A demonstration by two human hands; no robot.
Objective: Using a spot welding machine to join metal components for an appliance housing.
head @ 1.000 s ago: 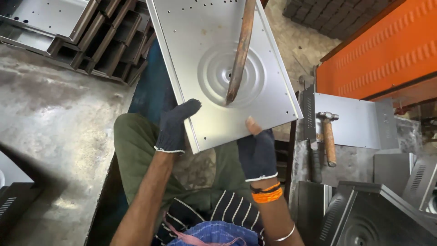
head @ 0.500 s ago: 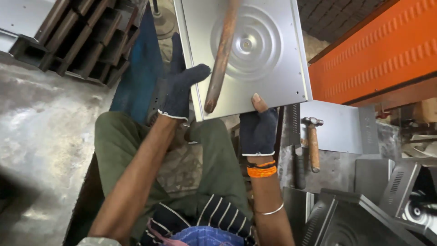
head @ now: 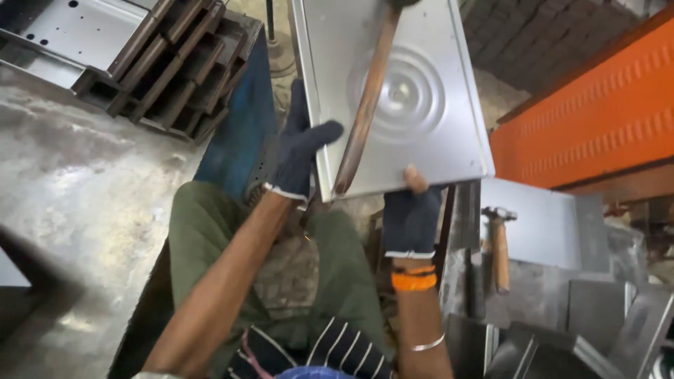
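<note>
Stamped steel panel [head: 414, 91] held ahead, long axis running away. Left hand [head: 300, 151] clamps its left edge; right hand [head: 411, 214] pinches the near edge. Wooden handle [head: 365, 105], apparently loose, lies lengthwise on it.

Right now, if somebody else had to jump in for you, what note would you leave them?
Left hand: gloved, fingers gripping the near left edge of the metal panel.
Right hand: gloved, holding the panel's near edge from below, thumb on top.
Panel: held up over the knees, stamped rings facing up. A brown wooden handle lies across it; its top end is out of view.
Hammer: resting untouched on the bench at the right.
Done or left: cannot tell from this view.
</note>
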